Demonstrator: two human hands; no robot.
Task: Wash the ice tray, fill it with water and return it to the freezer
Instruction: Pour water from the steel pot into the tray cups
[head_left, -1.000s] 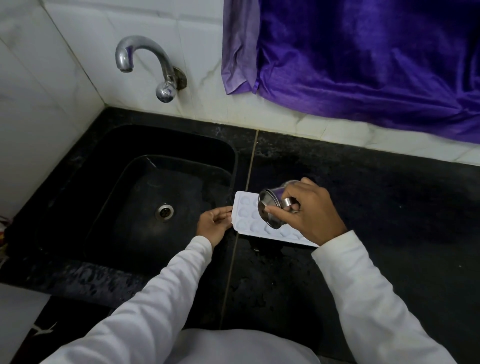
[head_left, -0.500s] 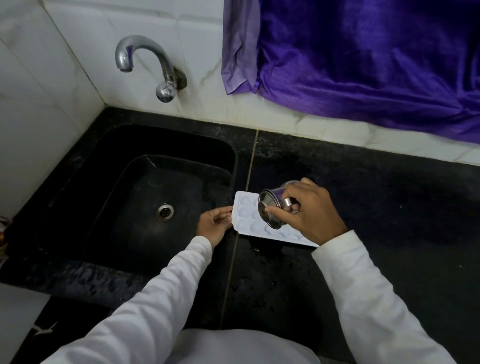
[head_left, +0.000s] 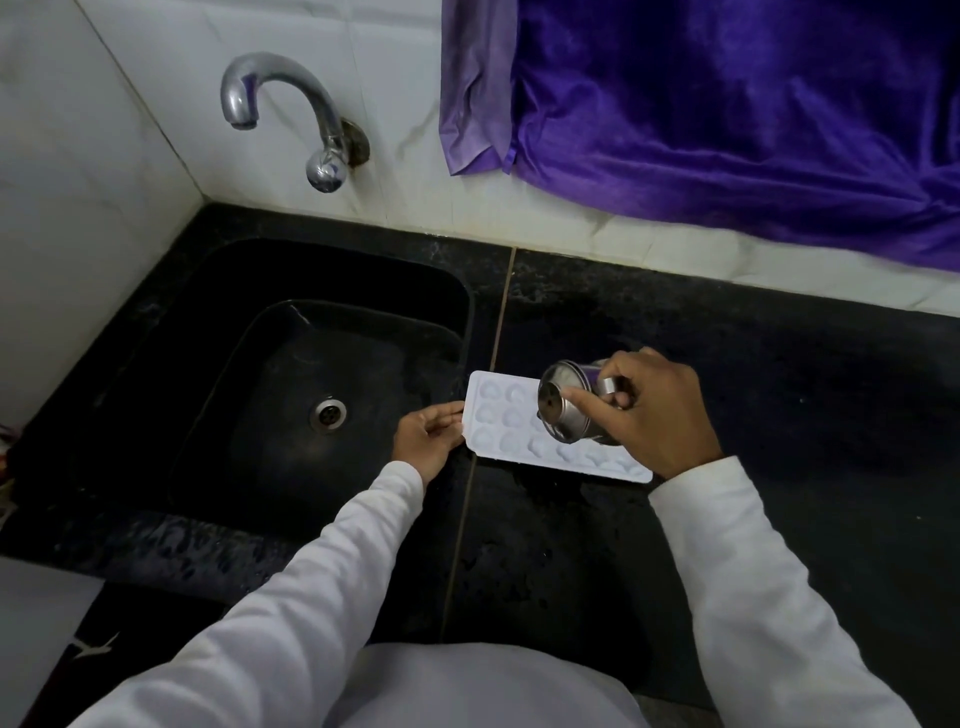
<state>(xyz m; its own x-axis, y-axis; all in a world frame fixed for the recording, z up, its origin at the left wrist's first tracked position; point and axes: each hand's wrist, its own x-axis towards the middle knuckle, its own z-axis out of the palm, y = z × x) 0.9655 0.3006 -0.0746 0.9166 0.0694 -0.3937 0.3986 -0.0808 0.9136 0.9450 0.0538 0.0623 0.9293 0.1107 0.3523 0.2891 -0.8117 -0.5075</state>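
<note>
1. Grips a steel cup in the right hand, fingers and thumb curled round its body, forefinger stretched along the side toward the rim.
2. Holds that cup tipped well over above the middle of the ice tray, mouth turned left and toward the camera; cannot tell whether any water is coming out.
3. Pinches the tray's left short edge with the left hand, thumb and lightly bent fingertips closed on the rim.
4. Shows both arms in white sleeves reaching in from the bottom of the view.
5. Finds the white tray lying flat on the black counter, just right of the sink, its left end close to the pale seam that runs front to back through the stone.
6. Shows rows of rounded hollows in the tray; right end partly hidden under the right hand and cup.
7. Shows scattered wet patches on the counter in front of the tray.
8. Has a round metal drain in the floor of the dark basin, well apart from the tray.
9. Carries a curved chrome tap on the white tiles above the sink's back edge, spout pointing down.
10. Hangs a purple cloth over the wall behind the counter, to the right of the tap.
</note>
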